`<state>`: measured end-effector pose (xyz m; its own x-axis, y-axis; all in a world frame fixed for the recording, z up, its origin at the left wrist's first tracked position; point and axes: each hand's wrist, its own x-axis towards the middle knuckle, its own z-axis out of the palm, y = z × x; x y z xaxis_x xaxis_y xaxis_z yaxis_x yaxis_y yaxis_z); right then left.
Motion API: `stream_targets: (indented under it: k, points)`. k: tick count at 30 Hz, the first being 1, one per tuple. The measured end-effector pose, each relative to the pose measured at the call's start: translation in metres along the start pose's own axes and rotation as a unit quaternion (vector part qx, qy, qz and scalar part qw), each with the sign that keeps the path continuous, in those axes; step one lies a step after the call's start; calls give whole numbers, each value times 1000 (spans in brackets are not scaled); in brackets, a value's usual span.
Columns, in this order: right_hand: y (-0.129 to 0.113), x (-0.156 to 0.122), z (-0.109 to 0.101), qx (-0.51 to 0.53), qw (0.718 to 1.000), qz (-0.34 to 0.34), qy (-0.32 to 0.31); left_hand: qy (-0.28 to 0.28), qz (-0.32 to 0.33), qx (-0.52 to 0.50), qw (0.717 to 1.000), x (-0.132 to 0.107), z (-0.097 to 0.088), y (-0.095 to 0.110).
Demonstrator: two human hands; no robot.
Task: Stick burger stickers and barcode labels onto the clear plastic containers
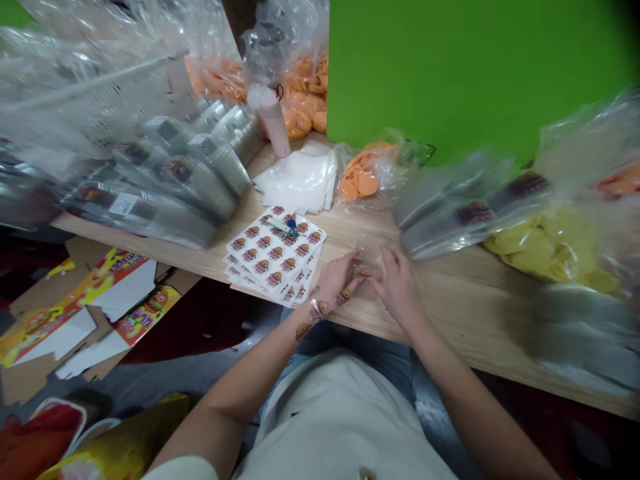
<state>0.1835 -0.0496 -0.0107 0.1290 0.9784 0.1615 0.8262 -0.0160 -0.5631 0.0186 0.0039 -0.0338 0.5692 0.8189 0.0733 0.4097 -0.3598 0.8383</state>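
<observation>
My left hand [338, 279] and my right hand [398, 283] meet over the near edge of the wooden table, fingers closed on a small clear plastic wrapper [371, 252]. Its exact shape is hard to make out. A burger sticker [365, 273] shows between my thumbs. More burger stickers [319, 309] cling to the back of my left hand, wrist and forearm. Just left of that hand lies a stack of burger sticker sheets [275, 250], with a pen-like tool [283, 227] on top.
White sheets [300, 177] and a bag of orange discs [363, 177] lie behind. Stacked clear containers [200, 180] stand left, near a pale bottle [275, 123]. On the right are clear packages [450, 207] and a yellow-filled bag [550, 250]. A green panel [475, 73] rises behind.
</observation>
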Motion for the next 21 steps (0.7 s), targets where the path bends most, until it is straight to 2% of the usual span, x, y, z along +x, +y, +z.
stream_targets:
  k: [2,4,6,8,9,10,13,15,16,18,19,21]
  points:
    - [-3,-5,-2,-49,998,-36,35,-10,1,-18,1000,0,-3,2]
    - [-4,-7,-3,-49,995,-81,-22,-14,8,-45,999,0,-9,4]
    - [-4,-5,-4,-22,991,-102,-80,32,-17,-75,997,-1,-20,7]
    - [-7,-2,-9,25,993,-88,-79,114,-85,-115,983,-4,-33,14]
    - [-9,0,-12,54,993,-83,-72,133,-120,-154,972,-6,-39,19]
    - [-12,0,-16,81,991,-84,-68,122,-148,-212,958,-9,-43,25]
    - [-24,-3,-27,111,984,-111,-80,-7,-181,-414,892,-14,-50,45]
    - [-30,-6,-37,84,981,-152,-85,-48,-187,-466,863,-13,-48,57]
    - [-32,-7,-44,59,978,-179,-88,-54,-185,-463,865,-11,-45,62]
    - [-30,-2,-68,-4,968,-236,-89,-53,-163,-411,895,-5,-40,68]
    - [-25,4,-87,-38,964,-253,-78,-40,-143,-362,920,0,-38,68]
    - [-4,26,-135,-105,960,-260,-27,22,-81,-221,972,9,-31,63]
